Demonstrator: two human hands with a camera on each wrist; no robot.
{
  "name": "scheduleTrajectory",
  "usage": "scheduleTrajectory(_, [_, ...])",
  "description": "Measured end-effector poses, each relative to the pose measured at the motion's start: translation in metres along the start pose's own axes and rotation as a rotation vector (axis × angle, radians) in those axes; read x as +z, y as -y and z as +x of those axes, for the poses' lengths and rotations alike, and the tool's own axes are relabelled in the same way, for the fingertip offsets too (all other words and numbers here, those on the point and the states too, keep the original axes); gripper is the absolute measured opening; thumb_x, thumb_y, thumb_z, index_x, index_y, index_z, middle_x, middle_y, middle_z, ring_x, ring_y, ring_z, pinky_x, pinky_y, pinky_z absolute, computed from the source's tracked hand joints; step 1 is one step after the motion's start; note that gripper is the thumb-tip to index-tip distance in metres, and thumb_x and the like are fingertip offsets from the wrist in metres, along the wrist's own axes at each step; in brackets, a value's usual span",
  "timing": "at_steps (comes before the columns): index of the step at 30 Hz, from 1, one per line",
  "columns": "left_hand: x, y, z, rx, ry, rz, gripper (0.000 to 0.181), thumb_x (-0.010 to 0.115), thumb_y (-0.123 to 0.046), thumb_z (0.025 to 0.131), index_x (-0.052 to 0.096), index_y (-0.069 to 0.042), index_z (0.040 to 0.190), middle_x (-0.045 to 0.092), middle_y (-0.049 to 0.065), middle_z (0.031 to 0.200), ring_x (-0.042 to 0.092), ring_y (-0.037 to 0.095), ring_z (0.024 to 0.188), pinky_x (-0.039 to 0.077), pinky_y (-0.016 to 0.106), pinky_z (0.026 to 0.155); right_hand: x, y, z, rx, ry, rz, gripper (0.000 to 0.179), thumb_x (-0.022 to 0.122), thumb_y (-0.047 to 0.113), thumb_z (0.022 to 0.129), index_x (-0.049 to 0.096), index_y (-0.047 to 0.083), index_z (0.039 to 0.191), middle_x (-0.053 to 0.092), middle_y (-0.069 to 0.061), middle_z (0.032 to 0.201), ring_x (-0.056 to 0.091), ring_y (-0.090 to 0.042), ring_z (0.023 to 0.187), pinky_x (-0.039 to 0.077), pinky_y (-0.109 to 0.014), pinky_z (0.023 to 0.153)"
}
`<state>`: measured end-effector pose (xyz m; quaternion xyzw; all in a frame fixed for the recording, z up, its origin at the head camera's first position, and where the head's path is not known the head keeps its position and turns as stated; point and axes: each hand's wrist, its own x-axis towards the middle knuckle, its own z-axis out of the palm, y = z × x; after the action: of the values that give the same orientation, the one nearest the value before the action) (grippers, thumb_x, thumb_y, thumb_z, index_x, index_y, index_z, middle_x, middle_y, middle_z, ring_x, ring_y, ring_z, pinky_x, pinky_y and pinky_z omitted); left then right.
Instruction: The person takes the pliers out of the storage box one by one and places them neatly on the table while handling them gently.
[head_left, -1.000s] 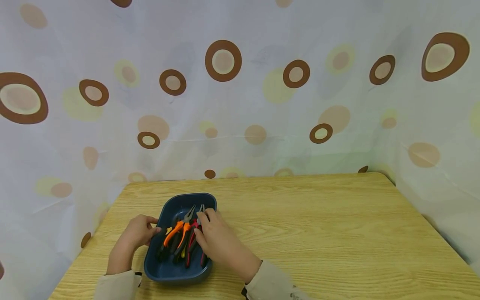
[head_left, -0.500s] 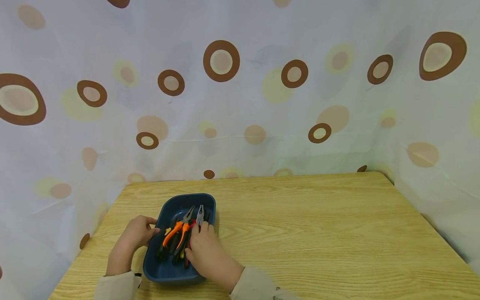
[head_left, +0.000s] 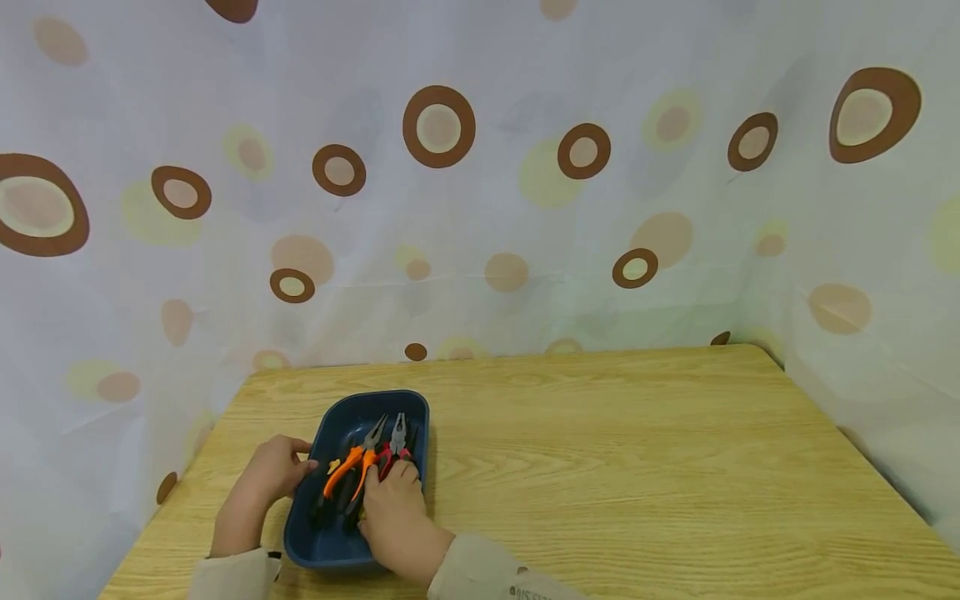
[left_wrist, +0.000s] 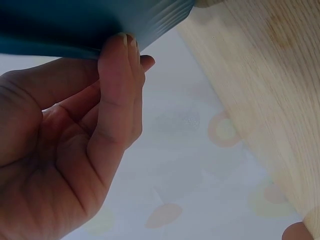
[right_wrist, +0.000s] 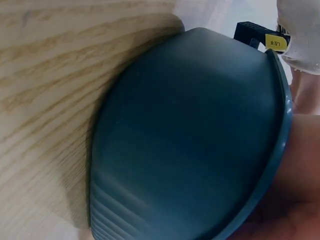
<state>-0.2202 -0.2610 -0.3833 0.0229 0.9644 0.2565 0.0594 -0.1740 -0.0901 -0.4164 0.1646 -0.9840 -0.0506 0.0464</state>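
My left hand holds the left rim of a dark blue plastic bin, thumb at the rim and fingers against the outer wall. The left wrist view shows that hand from the palm side, fingertips on the bin's wall. Inside the bin lie orange-handled long-nose pliers and, to their right, red-handled pliers, both with jaws toward the back. Over the red handles lies my right hand, fingers pointing down into the bin. Its grip is hidden; in the right wrist view the bin's outer wall blocks it.
More dark-handled tools lie under and beside the orange pliers, partly hidden. The bin stands on the left part of a wood-grain table. A patterned white sheet hangs behind the table and along its sides.
My right hand has moved left and toward me, from the red pliers' head down to their handles, uncovering the head. My left hand stays at the rim, and the pliers lie about where they were.
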Motion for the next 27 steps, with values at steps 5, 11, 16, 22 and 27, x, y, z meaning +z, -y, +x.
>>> scheduleTrajectory(5, [0.001, 0.003, 0.001, 0.004, -0.009, 0.006, 0.035, 0.063, -0.002, 0.089, 0.056, 0.02, 0.115, 0.058, 0.009, 0.07, 0.061, 0.017, 0.054, 0.053, 0.033, 0.056, 0.0, 0.003, 0.004, 0.041, 0.013, 0.003, 0.071, 0.071, 0.06, 0.076, 0.056, 0.019, 0.132, 0.057, -0.021, 0.114, 0.055, -0.028, 0.097, 0.05, -0.024, 0.077])
scheduleTrajectory(11, [0.002, 0.003, 0.001, 0.006, -0.011, -0.003, 0.034, 0.063, -0.002, 0.088, 0.057, 0.02, 0.114, 0.059, 0.008, 0.069, 0.062, 0.018, 0.054, 0.053, 0.032, 0.055, 0.005, 0.006, 0.008, 0.08, 0.007, 0.008, 0.071, 0.073, 0.06, 0.073, 0.057, 0.017, 0.128, 0.056, -0.021, 0.113, 0.055, -0.028, 0.096, 0.05, -0.024, 0.076])
scheduleTrajectory(16, [0.001, 0.002, 0.0, 0.007, -0.012, -0.003, 0.034, 0.062, -0.001, 0.089, 0.056, 0.02, 0.115, 0.059, 0.009, 0.07, 0.062, 0.019, 0.054, 0.054, 0.033, 0.055, 0.005, 0.005, 0.01, 0.074, 0.012, -0.013, 0.066, 0.069, 0.058, 0.078, 0.057, 0.018, 0.129, 0.057, -0.022, 0.114, 0.056, -0.028, 0.095, 0.05, -0.024, 0.077])
scheduleTrajectory(22, [0.001, 0.001, 0.0, 0.006, -0.012, 0.009, 0.034, 0.062, -0.001, 0.089, 0.057, 0.02, 0.115, 0.059, 0.009, 0.07, 0.062, 0.018, 0.054, 0.054, 0.033, 0.056, 0.004, 0.008, 0.013, 0.105, 0.029, 0.024, 0.063, 0.069, 0.057, 0.078, 0.058, 0.021, 0.129, 0.056, -0.021, 0.116, 0.055, -0.028, 0.099, 0.05, -0.025, 0.078])
scheduleTrajectory(27, [0.001, 0.001, 0.0, 0.006, -0.009, 0.011, 0.035, 0.062, -0.001, 0.089, 0.056, 0.021, 0.115, 0.06, 0.01, 0.071, 0.062, 0.019, 0.055, 0.054, 0.034, 0.057, 0.005, 0.008, 0.015, 0.113, 0.025, 0.024, 0.061, 0.071, 0.057, 0.077, 0.058, 0.023, 0.126, 0.055, -0.02, 0.114, 0.053, -0.028, 0.095, 0.049, -0.025, 0.074])
